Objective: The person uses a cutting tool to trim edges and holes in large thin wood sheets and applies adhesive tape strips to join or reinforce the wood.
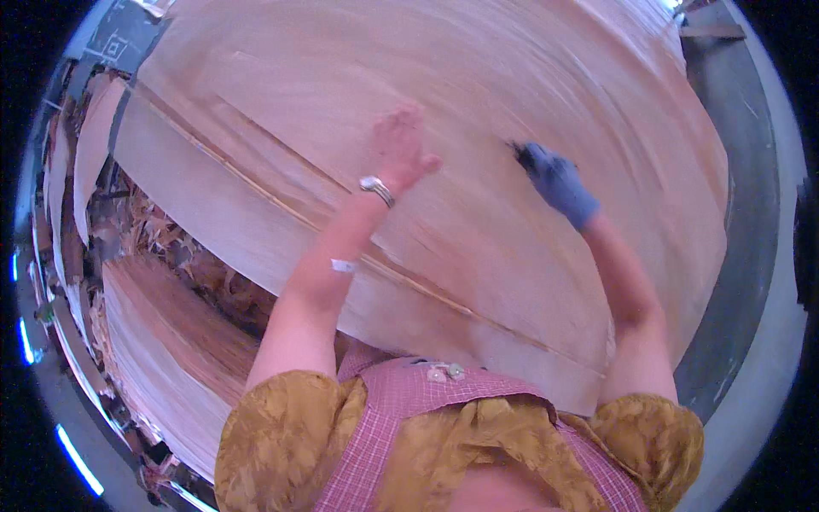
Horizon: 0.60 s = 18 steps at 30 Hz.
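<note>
A wide sheet of pale reddish-brown wood veneer (pixel 478 77) with streaky grain spreads out in front of me. My left hand (pixel 399 147), bare and with a watch (pixel 377 189) at its wrist, is over the middle of the sheet. Its thumb stands apart from the fingers, which are smeared by motion, and it holds nothing that I can see. To the right, my right hand (pixel 559 183) wears a blue-grey glove. Dark, blurred shapes show at its fingertips, by the veneer; whether these are stained glove tips or a held thing, I cannot make out.
A long narrow strip or split (pixel 281 203) runs diagonally across the sheet. Torn veneer scraps (pixel 183 247) lie at the left, beside a stack of veneer sheets (pixel 171 341). A dark grey surface (pixel 738 196) borders the sheet on the right.
</note>
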{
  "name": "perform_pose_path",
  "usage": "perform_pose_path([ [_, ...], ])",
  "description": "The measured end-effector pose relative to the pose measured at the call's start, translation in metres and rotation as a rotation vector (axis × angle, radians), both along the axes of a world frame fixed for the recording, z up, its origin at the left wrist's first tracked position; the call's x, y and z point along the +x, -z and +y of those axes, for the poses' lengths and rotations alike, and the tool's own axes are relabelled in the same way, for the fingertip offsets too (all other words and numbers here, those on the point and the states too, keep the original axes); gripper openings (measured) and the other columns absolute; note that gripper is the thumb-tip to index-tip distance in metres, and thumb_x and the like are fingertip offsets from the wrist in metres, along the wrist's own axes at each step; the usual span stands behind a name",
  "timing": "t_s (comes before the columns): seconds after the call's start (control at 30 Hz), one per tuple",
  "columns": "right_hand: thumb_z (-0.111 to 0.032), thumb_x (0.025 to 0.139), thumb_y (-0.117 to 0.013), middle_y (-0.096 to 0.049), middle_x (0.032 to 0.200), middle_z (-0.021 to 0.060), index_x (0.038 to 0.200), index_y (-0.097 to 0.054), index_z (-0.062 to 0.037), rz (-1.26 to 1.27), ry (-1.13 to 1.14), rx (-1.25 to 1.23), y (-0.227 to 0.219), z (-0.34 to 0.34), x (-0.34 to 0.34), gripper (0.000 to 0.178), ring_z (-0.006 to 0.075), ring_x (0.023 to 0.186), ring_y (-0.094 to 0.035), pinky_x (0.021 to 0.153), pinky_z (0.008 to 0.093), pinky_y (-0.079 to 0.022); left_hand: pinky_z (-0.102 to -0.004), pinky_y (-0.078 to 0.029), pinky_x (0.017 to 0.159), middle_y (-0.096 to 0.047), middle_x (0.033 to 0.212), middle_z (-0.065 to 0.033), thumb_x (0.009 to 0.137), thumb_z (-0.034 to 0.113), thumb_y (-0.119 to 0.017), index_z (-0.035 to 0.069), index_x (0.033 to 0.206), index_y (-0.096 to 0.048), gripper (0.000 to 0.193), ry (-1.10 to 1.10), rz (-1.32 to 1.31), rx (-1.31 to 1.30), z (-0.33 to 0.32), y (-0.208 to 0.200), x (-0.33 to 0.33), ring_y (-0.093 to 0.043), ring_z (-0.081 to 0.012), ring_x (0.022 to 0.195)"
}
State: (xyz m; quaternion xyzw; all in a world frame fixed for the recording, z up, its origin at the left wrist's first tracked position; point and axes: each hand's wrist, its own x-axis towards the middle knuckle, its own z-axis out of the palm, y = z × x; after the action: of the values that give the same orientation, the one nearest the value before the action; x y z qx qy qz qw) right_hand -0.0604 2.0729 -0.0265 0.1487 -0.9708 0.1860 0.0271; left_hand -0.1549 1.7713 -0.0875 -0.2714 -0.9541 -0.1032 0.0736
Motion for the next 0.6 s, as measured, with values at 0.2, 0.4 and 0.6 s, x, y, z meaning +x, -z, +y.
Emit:
perform_pose_path([
  [0.2, -0.028, 0.099, -0.047, -0.067, 0.089, 0.0177, 0.107, -0.05, -0.011, -0.082, -0.304, 0.249, 0.025, -0.12, -0.194, 0.019, 0.0362, 0.08, -0.068, 0.063, 0.0494, -0.052, -0.0443, -0.04, 0.095, -0.058, 0.126, -0.0118, 0.063, 0.041, -0.084, 0.007, 0.121, -0.055, 0.072, 0.004, -0.181, 0.209, 0.003, -0.019, 0.001, -0.055, -0.03, 0.116],
  [0.4, -0.038, 0.098, -0.045, -0.071, 0.087, 0.0139, 0.117, -0.054, -0.0192, -0.076, -0.395, 0.441, 0.058, -0.119, -0.225, 0.028, 0.0357, 0.078, -0.069, 0.061, 0.0497, -0.054, -0.0469, -0.041, 0.1, -0.056, 0.128, -0.0147, 0.058, 0.04, -0.088, 0.01, 0.136, -0.046, 0.094, -0.149, -0.138, 0.222, 0.019, -0.027, -0.082, -0.053, -0.0341, 0.118],
  [0.6, -0.041, 0.1, -0.04, -0.069, 0.087, 0.0164, 0.113, -0.056, -0.0169, -0.23, -0.22, 0.384, 0.033, -0.026, -0.166, 0.032, 0.0395, 0.073, -0.067, 0.06, 0.0532, -0.052, -0.0554, -0.039, 0.104, -0.045, 0.142, -0.0182, 0.058, 0.043, -0.089, 0.014, 0.152, -0.027, 0.116, -0.063, -0.323, 0.005, 0.028, -0.027, -0.101, -0.044, -0.04, 0.129],
])
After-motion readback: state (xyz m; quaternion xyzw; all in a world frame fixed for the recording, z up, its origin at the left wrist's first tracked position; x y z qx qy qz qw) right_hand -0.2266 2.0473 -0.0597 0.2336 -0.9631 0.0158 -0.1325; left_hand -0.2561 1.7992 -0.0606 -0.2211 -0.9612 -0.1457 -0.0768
